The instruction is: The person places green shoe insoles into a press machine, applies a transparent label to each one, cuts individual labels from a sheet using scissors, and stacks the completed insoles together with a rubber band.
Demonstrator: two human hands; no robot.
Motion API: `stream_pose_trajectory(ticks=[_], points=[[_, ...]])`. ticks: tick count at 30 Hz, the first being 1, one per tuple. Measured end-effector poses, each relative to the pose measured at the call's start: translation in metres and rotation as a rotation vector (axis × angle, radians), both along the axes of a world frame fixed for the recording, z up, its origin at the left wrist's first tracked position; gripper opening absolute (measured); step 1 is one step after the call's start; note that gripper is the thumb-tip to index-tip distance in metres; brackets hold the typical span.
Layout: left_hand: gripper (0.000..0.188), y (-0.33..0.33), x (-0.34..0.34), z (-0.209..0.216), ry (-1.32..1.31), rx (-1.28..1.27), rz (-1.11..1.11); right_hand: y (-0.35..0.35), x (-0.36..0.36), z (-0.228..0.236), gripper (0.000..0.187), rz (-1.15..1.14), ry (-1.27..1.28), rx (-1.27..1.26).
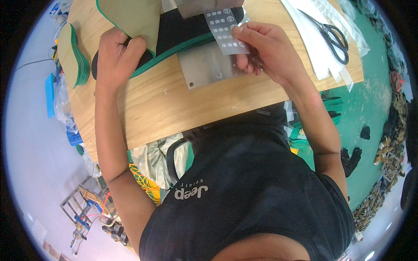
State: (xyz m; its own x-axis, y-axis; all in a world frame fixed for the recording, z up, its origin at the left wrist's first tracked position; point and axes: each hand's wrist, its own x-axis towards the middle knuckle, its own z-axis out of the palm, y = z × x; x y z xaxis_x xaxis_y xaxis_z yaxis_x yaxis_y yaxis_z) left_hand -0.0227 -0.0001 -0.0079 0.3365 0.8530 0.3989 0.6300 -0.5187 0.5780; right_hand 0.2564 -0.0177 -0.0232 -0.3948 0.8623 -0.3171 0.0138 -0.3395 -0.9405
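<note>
My left hand (119,54) is closed at the near left end of a stack of green-edged insoles, black on the upper faces that show (172,29). It grips a beige insole (135,17), which is lifted and tilted over the stack. My right hand (267,50) pinches a translucent strip of transfer labels (224,30) with white print between thumb and fingers. The strip hangs over the stack's right part and a thin grey plate (202,71) with a small hole in one corner. Part of the plate is hidden by the strip and my right fingers.
Another bundle of beige, green-edged insoles (75,56) lies at the wooden table's (191,111) left edge. Black-handled scissors (333,39) rest on white sheets (307,39) at the right. Beyond the table's right edge is a green floor (370,108) with dark scraps.
</note>
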Motion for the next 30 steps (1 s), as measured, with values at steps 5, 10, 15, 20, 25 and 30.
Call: stream_pose_trajectory(ticks=[5,10,15,20,25,30], points=[[0.012,-0.002,0.0,-0.001,0.051,-0.017,0.028,0.0,0.0,-0.001,0.026,0.001,0.007,-0.007],[0.013,-0.003,-0.001,0.0,0.079,-0.013,0.026,0.0,0.001,-0.001,0.025,-0.008,0.036,-0.003],[0.014,-0.002,-0.001,-0.001,0.084,0.009,0.007,0.001,0.001,-0.004,0.025,-0.007,0.029,0.013],[0.015,-0.002,-0.001,-0.002,0.091,-0.007,0.006,0.002,0.002,-0.004,0.026,0.022,0.029,-0.01],[0.021,-0.004,0.004,-0.001,0.083,-0.103,0.039,0.001,0.0,-0.005,0.027,-0.004,0.024,0.009],[0.06,-0.009,0.026,0.006,0.168,0.025,-0.026,-0.001,0.001,-0.003,0.026,-0.008,0.018,-0.02]])
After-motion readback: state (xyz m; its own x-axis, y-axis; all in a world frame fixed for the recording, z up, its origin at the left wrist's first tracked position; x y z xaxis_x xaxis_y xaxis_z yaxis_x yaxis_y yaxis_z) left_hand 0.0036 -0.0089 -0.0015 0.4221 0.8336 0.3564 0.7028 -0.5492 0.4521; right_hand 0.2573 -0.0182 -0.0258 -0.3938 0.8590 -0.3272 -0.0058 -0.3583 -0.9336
